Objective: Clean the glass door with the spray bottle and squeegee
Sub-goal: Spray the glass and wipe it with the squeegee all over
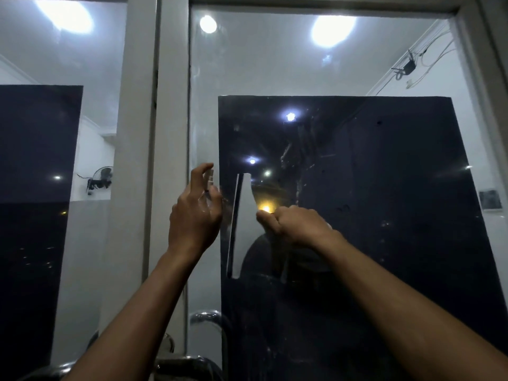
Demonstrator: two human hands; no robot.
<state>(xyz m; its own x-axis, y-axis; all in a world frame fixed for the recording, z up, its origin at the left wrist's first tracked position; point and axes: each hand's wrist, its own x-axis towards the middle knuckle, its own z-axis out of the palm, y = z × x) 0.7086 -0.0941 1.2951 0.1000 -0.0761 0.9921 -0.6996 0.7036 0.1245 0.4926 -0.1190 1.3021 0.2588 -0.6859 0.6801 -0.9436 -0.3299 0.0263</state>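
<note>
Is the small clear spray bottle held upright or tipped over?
Roughly upright. The small clear spray bottle stands nozzle-up in the left hand, forefinger arched over its top, before the glass door.

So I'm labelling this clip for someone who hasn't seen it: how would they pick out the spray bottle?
Start at the pale door frame running up the middle, then drop to the raised left hand just right of it, against the glass door. The spray bottle is the small clear thing in that hand's grip, index finger arched over its top. The right hand grips something else, hidden from view.
</note>
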